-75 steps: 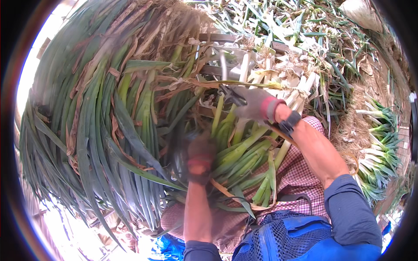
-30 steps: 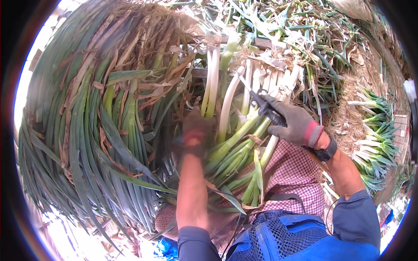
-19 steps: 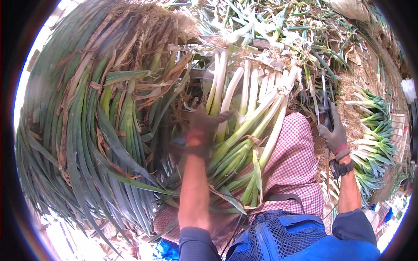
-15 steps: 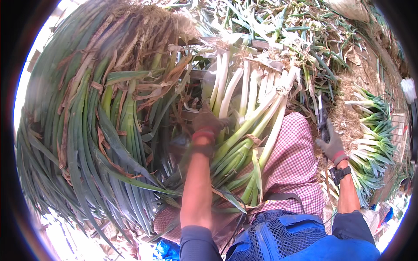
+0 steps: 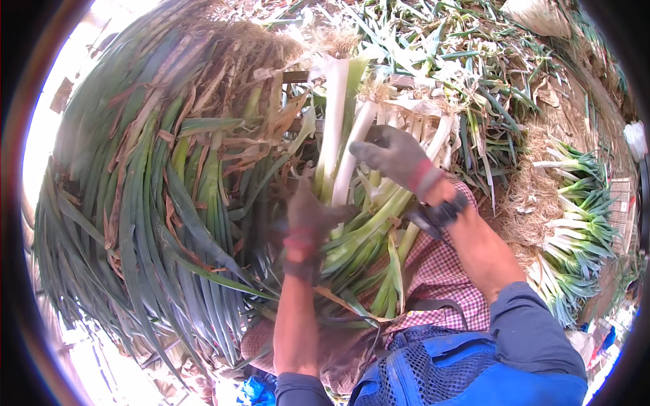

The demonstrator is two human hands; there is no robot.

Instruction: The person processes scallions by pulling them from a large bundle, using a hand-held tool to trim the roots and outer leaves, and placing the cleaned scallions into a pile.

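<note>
My left hand (image 5: 311, 211), gloved and blurred by motion, is closed around the lower, greener part of several long green onions (image 5: 333, 128). Their thick white stems stand up above it. My right hand (image 5: 393, 155), also gloved, reaches across from the right. Its fingers bend over one white stem (image 5: 360, 125) in the same group, the fingertips partly hidden. A broad pale green layer (image 5: 353, 78) stands beside the stems. More loose green onions (image 5: 365, 233) lie across my lap, their roots pointing away from me. I see no tool in either hand.
A tall heap of untrimmed green onions (image 5: 135, 196) fills the left side. Leaf scraps (image 5: 433, 40) cover the far ground. On the right, a row of cleaned green onions (image 5: 575, 223) lies beside a mound of dry root fibres (image 5: 528, 203). A pale sack (image 5: 538, 17) rests at the far right.
My right hand has let go of the dark gun-shaped tool at the right and moved left to the stems. My left hand stays low on the green onions, which have shifted.
</note>
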